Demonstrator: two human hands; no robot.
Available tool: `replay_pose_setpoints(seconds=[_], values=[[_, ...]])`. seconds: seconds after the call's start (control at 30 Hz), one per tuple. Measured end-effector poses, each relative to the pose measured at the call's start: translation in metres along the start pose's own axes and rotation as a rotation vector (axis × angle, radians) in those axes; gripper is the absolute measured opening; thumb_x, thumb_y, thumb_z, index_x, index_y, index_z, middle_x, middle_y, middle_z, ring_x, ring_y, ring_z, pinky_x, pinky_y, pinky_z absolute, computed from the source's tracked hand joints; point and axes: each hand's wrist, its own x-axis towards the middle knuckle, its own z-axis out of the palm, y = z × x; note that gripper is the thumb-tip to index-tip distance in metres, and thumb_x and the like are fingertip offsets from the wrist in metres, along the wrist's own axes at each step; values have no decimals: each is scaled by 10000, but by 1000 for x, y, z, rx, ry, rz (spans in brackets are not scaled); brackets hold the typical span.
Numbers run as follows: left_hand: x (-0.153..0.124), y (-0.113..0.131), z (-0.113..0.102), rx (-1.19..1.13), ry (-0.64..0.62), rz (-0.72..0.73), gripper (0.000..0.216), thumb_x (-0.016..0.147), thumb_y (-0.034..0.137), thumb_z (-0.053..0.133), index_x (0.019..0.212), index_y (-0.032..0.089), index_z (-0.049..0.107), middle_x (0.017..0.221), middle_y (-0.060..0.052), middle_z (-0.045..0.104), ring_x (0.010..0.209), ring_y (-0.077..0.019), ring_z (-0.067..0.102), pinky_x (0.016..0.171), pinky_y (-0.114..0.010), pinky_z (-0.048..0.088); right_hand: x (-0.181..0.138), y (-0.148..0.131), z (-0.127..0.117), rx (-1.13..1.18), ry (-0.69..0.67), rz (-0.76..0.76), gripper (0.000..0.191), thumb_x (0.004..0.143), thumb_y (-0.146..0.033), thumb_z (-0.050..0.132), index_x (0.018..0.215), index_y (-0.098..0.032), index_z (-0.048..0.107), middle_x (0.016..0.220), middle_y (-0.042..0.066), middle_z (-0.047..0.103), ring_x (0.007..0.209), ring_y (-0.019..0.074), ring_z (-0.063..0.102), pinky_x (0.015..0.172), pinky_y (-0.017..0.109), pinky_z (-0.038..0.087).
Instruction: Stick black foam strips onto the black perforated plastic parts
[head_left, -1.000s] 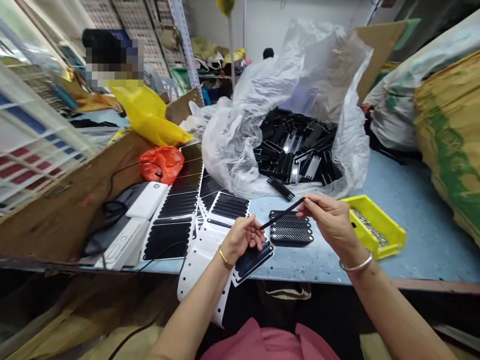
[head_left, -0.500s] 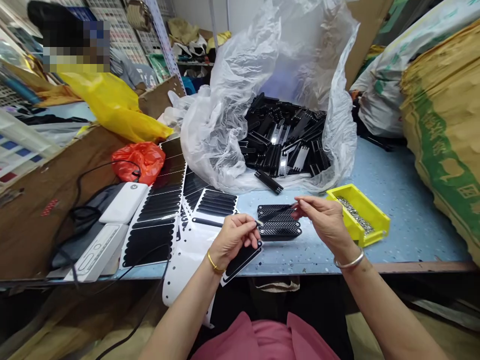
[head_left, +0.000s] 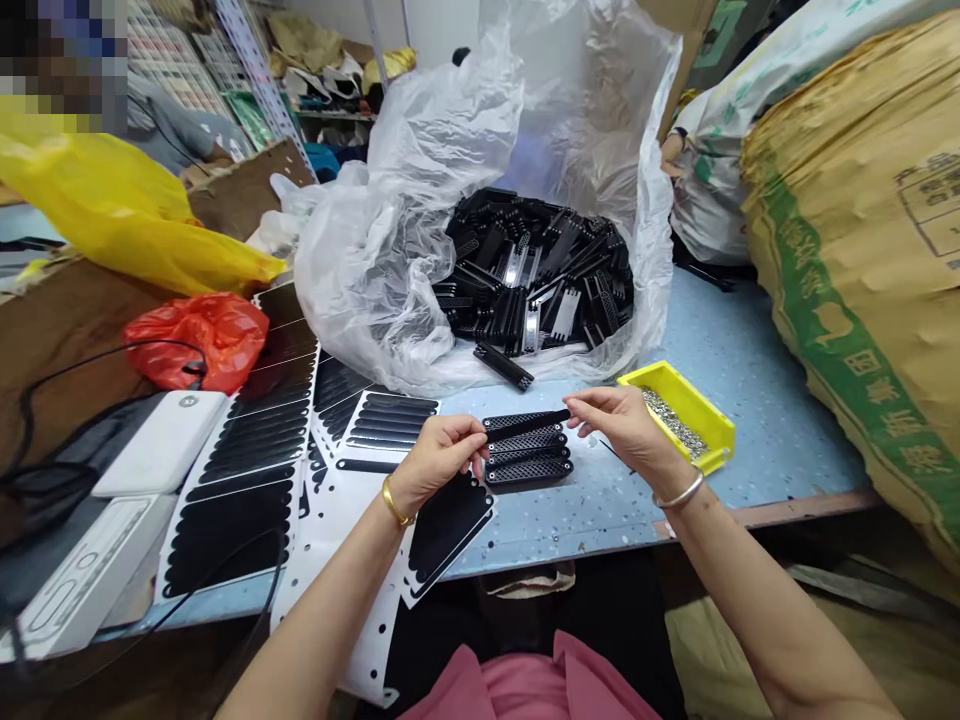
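Both my hands pinch the ends of one thin black strip (head_left: 527, 423). My left hand (head_left: 442, 457) holds its left end, my right hand (head_left: 615, 420) its right end. The strip lies flat just over a row of black perforated plastic pieces (head_left: 528, 455) on the blue table (head_left: 757, 420). Under my left hand a white backing sheet (head_left: 442, 525) carries black oval stickers. More such sticker sheets (head_left: 255, 440) spread to the left.
A clear plastic bag (head_left: 397, 260) full of black plastic parts (head_left: 536, 275) stands behind. A yellow tray (head_left: 686, 412) of small metal bits is right of my right hand. White devices (head_left: 161, 440), a red bag (head_left: 199, 335) and a large sack (head_left: 862, 250) lie around.
The strip was tilted up from my left hand to my right; now both hands hold it level and lower, right above the perforated pieces. My view has shifted right and down.
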Motion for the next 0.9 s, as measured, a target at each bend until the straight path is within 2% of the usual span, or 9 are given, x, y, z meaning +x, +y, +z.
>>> replay_pose_setpoints(seconds=[0.13,0.27,0.4,0.53,0.7,0.9], values=[[9,-3,-1,26,7,-3,262,795,358,691,677,132,636,603,-22,648,483,-98,604,465,-186,418,3,-1,-3,-96,-42,3,300,595,-368,876,761,-144,767,610,30,685,532,139,589,487,264,489],[18,-7,-3,-3,55,-95,278,736,361,736,655,118,630,601,-42,671,434,-95,597,395,-163,368,8,-1,-3,-243,-95,-23,186,634,-318,828,634,-154,741,539,19,639,516,124,530,480,250,424],[27,-16,-8,-88,228,-217,273,739,364,708,712,98,652,539,-46,652,374,-110,584,329,-158,305,15,2,-7,-171,-43,25,179,618,-309,823,595,-164,720,505,0,600,493,110,505,468,238,403],[31,-27,-11,-31,404,-163,168,740,242,669,803,87,682,520,0,622,359,-87,550,352,-165,339,22,8,-13,-49,-13,136,223,555,-323,866,601,-162,719,500,-2,594,470,112,514,455,248,429],[35,-42,-7,79,345,-161,257,758,171,632,975,77,733,490,47,564,349,-53,454,383,-169,341,30,20,-9,39,-49,271,266,491,-313,892,580,-141,709,493,4,574,453,107,495,430,249,418],[40,-58,-3,236,318,-111,320,778,164,604,1051,95,756,481,44,546,445,-85,459,462,-199,350,37,30,-5,60,-111,310,232,532,-275,874,577,-136,693,516,11,578,469,98,484,441,244,397]])
